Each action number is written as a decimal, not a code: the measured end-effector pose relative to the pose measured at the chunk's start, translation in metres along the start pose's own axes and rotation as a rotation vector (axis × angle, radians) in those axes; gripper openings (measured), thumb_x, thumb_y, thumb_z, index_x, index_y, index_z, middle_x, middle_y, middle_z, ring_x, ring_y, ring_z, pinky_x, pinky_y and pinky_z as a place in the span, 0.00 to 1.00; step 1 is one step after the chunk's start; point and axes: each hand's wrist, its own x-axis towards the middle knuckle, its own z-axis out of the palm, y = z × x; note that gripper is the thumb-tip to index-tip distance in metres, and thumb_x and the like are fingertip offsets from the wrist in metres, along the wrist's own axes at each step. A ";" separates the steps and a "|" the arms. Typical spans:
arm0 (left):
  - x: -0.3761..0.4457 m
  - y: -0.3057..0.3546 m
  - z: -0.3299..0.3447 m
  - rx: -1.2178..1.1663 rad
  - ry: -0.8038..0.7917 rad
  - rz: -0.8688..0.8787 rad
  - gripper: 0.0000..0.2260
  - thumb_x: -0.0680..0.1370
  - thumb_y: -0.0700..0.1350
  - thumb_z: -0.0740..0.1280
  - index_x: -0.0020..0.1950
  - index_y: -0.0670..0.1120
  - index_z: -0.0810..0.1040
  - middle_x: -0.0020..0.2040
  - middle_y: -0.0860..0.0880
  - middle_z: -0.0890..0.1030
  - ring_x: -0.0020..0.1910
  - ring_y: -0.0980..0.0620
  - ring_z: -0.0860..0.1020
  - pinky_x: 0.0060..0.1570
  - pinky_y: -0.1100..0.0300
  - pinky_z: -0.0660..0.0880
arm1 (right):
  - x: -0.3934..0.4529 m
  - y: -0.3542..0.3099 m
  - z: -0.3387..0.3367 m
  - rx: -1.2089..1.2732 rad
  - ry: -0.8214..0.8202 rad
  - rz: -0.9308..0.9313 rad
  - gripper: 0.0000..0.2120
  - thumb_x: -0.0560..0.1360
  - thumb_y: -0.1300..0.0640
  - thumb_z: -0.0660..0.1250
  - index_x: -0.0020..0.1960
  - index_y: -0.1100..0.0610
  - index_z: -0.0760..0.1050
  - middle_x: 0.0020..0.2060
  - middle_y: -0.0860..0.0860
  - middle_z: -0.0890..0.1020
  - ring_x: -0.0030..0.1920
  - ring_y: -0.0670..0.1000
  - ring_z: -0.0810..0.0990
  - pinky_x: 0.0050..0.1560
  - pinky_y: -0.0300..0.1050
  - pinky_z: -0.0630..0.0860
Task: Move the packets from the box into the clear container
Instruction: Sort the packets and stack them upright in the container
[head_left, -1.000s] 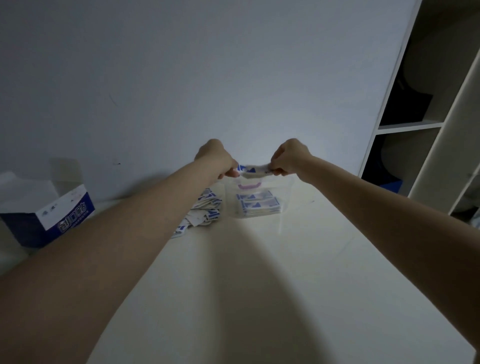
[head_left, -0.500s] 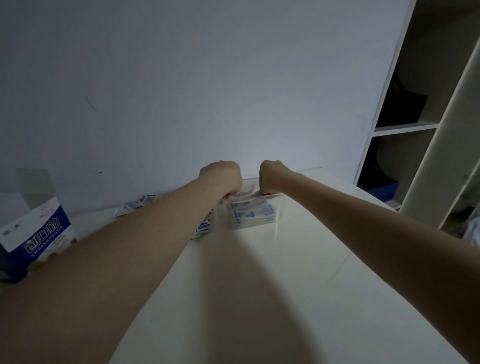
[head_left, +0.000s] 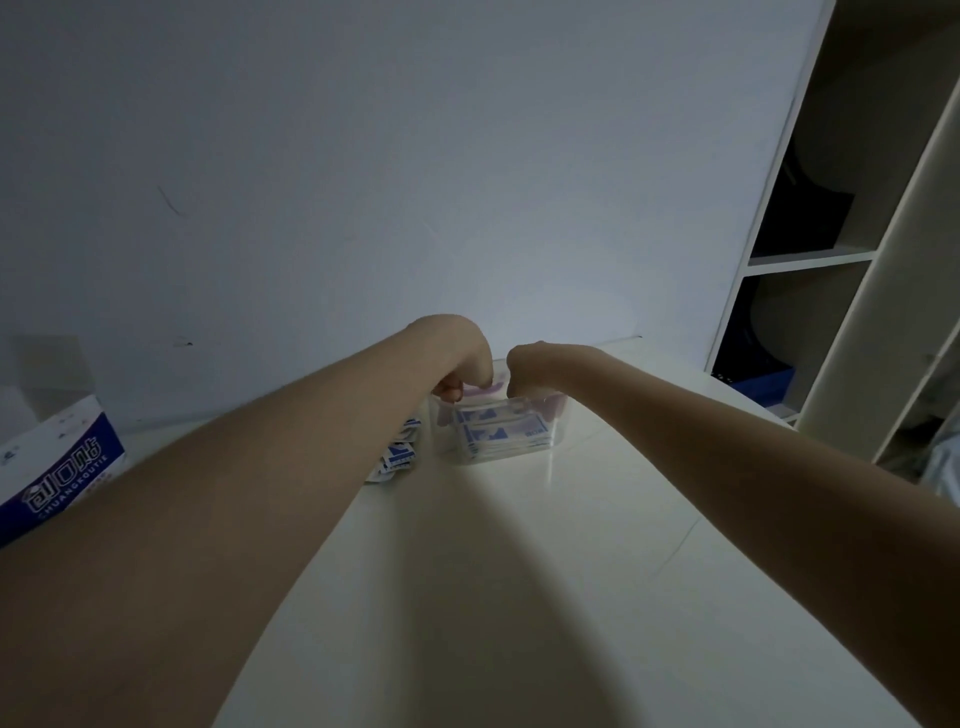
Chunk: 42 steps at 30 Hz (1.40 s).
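Two hands, left hand (head_left: 462, 364), right hand (head_left: 524, 371), over clear container (head_left: 498, 431)

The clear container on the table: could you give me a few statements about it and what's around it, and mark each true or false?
1. The clear container holds a stack of blue-and-white packets. True.
2. Both hands are at the container's top. True: the left hand and the right hand are over its rim.
3. The blue-and-white box stands right of the container. False: it stands far left.
4. No packets lie outside the container. False: loose packets lie just left of it.
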 end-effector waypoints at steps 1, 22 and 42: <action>0.000 0.000 -0.002 -0.007 -0.036 -0.012 0.22 0.81 0.52 0.56 0.65 0.37 0.69 0.31 0.48 0.70 0.27 0.54 0.65 0.27 0.65 0.64 | 0.001 0.000 0.000 0.002 0.001 -0.001 0.10 0.75 0.62 0.63 0.36 0.60 0.68 0.30 0.52 0.72 0.37 0.53 0.76 0.31 0.38 0.68; -0.019 -0.024 -0.021 -0.156 0.263 0.218 0.11 0.80 0.44 0.56 0.41 0.41 0.73 0.40 0.43 0.84 0.25 0.54 0.70 0.26 0.65 0.65 | -0.032 -0.010 -0.037 0.207 0.433 -0.135 0.07 0.76 0.64 0.59 0.41 0.62 0.73 0.40 0.59 0.82 0.38 0.56 0.82 0.46 0.47 0.81; -0.069 -0.175 0.093 0.011 0.297 0.313 0.17 0.79 0.46 0.61 0.68 0.52 0.71 0.65 0.49 0.76 0.64 0.49 0.73 0.58 0.61 0.69 | -0.064 -0.097 0.082 0.019 0.487 -0.586 0.12 0.75 0.65 0.56 0.53 0.60 0.76 0.50 0.60 0.81 0.53 0.59 0.78 0.51 0.49 0.73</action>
